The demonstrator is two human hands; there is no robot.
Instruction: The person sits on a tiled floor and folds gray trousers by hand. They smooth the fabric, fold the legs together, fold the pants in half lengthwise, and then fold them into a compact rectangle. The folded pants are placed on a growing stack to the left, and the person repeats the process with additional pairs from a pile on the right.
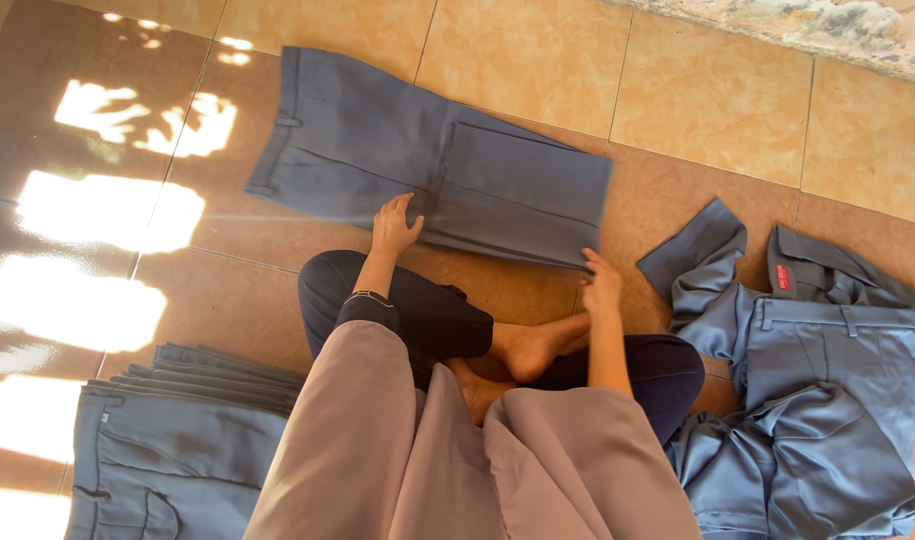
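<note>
The folded trousers (433,170) are grey-blue, laid flat on the tiled floor (698,110) with the leg section doubled back over the upper part; waistband and belt loops lie at the far-left end. The left hand (394,226) rests flat on the near edge of the fabric, fingers spread wide. The right hand (600,280) pinches the near-right corner of the fold, fingers narrow. Bare tile lies beyond the trousers and between the hands. A neat stack of folded trousers (178,430) sits near-left of the left hand. A loose pile of unfolded garments (808,390) lies just right of the right hand
</note>
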